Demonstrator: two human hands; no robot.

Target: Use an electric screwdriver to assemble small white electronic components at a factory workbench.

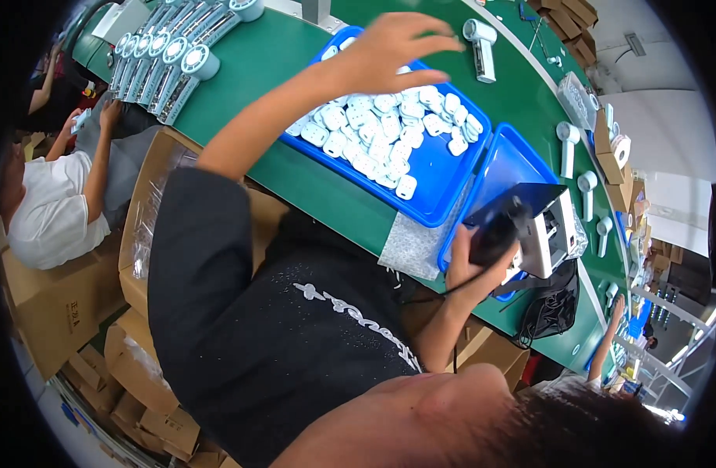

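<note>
My left hand (401,54) stretches over the far side of a blue tray (432,207), fingers apart and nothing in them. A pile of small white plastic covers (381,129) fills much of this tray. My right hand (471,281) is wrapped round a black electric screwdriver (498,234), blurred by motion, with a black cord trailing from it. It is held over a second blue tray (514,148), beside a white box-like device (549,238) with a dark panel. A white handheld fan (480,51) lies past my left hand.
Rows of handheld fans with exposed handles (167,58) lie on the green table (253,66) at the left. More fans (567,148) line the far right. A black mesh bag (551,304) is near the right edge. Cardboard boxes (159,203) and a seated co-worker (58,191) are at left.
</note>
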